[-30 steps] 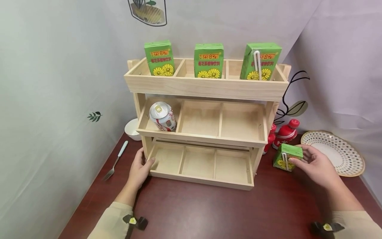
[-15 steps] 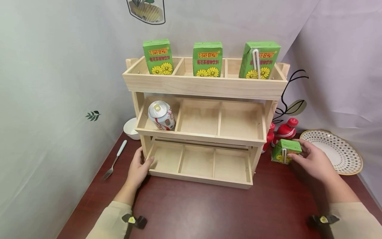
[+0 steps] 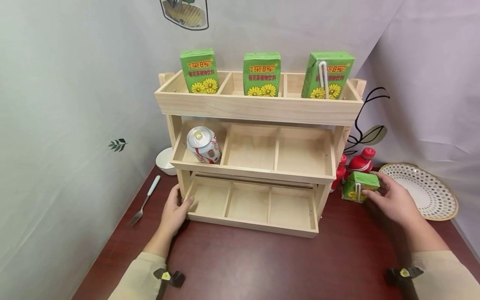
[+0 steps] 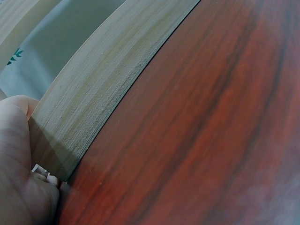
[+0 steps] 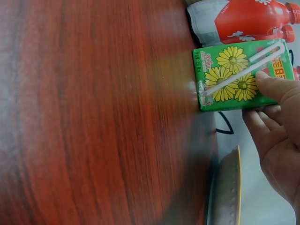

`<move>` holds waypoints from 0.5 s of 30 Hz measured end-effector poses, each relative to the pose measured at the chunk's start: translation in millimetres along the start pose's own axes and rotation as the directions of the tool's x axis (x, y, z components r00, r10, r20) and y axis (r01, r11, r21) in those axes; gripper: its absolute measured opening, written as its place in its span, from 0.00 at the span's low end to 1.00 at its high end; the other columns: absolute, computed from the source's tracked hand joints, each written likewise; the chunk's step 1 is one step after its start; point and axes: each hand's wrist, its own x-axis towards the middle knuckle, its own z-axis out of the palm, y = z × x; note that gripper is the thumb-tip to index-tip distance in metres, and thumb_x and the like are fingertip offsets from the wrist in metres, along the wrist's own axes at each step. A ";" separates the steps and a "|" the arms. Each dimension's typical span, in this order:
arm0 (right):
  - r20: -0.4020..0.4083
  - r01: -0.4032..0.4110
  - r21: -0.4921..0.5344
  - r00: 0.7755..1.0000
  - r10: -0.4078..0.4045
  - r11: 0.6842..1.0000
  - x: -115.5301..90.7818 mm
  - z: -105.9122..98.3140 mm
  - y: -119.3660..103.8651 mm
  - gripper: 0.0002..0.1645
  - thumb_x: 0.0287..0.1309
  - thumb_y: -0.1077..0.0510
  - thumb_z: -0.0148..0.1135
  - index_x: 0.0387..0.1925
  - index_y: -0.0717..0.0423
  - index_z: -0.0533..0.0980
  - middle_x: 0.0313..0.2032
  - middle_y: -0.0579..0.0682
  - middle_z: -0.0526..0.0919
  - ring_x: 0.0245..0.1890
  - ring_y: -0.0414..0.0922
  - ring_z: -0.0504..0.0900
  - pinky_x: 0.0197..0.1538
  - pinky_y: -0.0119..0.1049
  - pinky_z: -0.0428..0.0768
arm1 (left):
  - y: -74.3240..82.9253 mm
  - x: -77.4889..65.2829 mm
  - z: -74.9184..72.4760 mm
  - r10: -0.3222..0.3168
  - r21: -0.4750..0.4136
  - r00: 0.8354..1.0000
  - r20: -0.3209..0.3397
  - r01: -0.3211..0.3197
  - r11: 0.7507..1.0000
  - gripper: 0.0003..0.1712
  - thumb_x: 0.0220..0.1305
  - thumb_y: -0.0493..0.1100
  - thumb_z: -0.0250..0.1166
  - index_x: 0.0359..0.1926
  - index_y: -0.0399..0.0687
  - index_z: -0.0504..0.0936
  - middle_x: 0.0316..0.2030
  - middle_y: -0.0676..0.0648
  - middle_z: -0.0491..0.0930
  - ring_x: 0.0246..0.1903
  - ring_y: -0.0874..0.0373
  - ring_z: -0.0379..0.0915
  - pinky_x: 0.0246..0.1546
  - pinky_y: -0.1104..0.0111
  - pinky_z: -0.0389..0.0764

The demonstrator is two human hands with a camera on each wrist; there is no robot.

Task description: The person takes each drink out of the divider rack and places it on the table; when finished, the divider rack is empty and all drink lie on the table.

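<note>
My right hand [image 3: 395, 201] holds a green drink carton [image 3: 361, 187] with a white straw on its front, right of the rack. In the right wrist view the thumb presses on the front of the carton [image 5: 234, 77], and the other fingers are partly hidden behind it. My left hand [image 3: 176, 211] grips the left end of the bottom tier of a three-tier wooden rack [image 3: 258, 109]. Its thumb lies over the tier's edge, as the hand [image 4: 21, 164] in the left wrist view also shows.
Several green cartons like the left one [image 3: 200, 73] stand in the top tier. A can [image 3: 204, 146] sits in the middle tier's left compartment. Red bottles [image 3: 361, 161] and a dotted plate [image 3: 420, 191] are at right; a white bowl [image 3: 165, 160] and fork [image 3: 144, 202] at left.
My right hand has shifted the carton slightly back, closer to the red bottles. The left hand keeps its grip on the rack, which stays in place.
</note>
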 end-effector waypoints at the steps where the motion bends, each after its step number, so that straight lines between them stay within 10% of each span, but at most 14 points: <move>1: 0.001 -0.001 0.001 1.000 0.001 1.000 0.4 -0.1 0.1 0.35 0.56 0.57 0.70 0.62 0.61 0.66 0.42 0.62 0.80 0.33 0.22 0.75 0.33 0.16 0.72 | -0.5 0.1 -0.1 -0.001 -0.005 1.000 0.002 0.001 1.000 0.31 0.63 0.29 0.59 0.67 0.35 0.62 0.56 0.31 0.71 0.52 0.42 0.68 0.47 0.72 0.70; 15: -0.009 -0.027 -0.049 1.000 0.027 0.998 5.6 -1.2 -1.7 0.37 0.57 0.55 0.69 0.64 0.63 0.65 0.41 0.64 0.81 0.32 0.22 0.73 0.33 0.16 0.69 | -5.1 1.6 -0.5 -0.005 -0.025 1.000 0.009 0.006 1.000 0.31 0.64 0.29 0.59 0.67 0.36 0.62 0.56 0.30 0.70 0.49 0.42 0.69 0.44 0.73 0.72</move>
